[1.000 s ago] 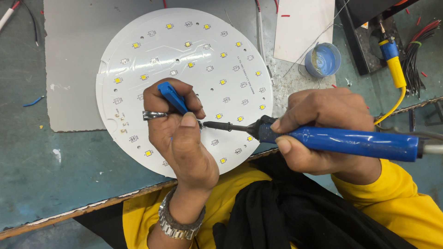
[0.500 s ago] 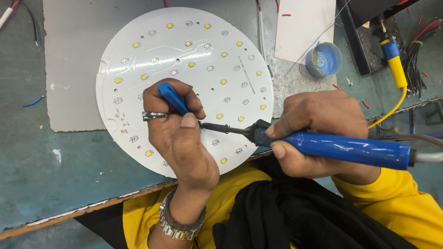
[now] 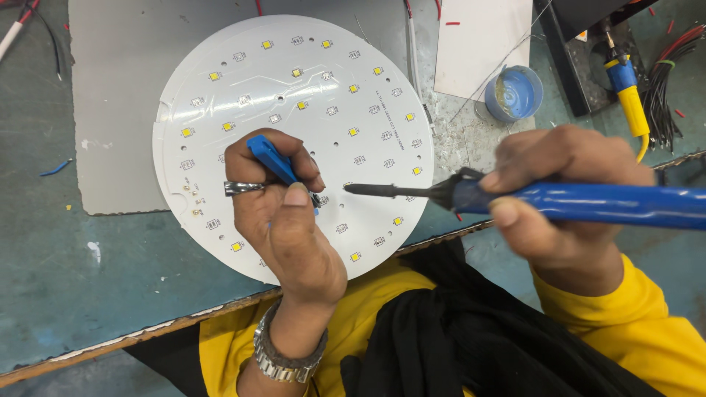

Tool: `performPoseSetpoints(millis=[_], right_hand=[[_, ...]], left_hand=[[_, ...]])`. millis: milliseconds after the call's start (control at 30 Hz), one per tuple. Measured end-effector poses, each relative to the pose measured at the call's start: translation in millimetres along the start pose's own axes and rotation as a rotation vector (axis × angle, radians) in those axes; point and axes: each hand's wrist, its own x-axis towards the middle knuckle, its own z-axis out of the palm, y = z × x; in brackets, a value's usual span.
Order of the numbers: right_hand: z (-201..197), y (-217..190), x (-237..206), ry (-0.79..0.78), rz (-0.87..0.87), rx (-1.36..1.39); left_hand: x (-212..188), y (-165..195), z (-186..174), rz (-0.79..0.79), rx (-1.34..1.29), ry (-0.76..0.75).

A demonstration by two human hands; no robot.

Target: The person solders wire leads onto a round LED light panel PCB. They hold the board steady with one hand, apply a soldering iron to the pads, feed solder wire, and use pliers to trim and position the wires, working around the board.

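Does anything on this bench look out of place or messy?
Mostly tidy. The round white board hangs past the bench edge toward the person, and small red wire scraps lie scattered near the blue pot. No damage is visible.

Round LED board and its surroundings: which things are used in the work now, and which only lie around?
In use: round white LED board; blue tweezers in left hand; blue soldering iron in right hand.

Lying about: small blue pot; white card; wire bundle.
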Motion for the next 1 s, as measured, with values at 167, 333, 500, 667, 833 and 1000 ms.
performPoseSetpoints(millis=[167, 333, 500, 667, 833, 1000], right_hand=[[-26, 23, -25, 0.221, 0.104, 0.149], [-60, 55, -76, 0.410, 0.184, 0.237], [-99, 87, -133, 0.569, 0.253, 0.353], [-98, 87, -146, 0.584, 0.285, 0.380], [-61, 49, -96, 0.389, 0.215, 0.223], [-16, 9, -36, 0.089, 0.087, 0.061]], left_hand=[[2, 0, 1, 0.003, -0.017, 0.006], [3, 0, 2, 0.012, -0.011, 0.004], [3, 0, 2, 0.023, -0.007, 0.002], [4, 1, 3, 0.024, -0.004, -0.002], [4, 1, 3, 0.001, -0.023, 0.000], [4, 1, 3, 0.013, -0.014, -0.010]])
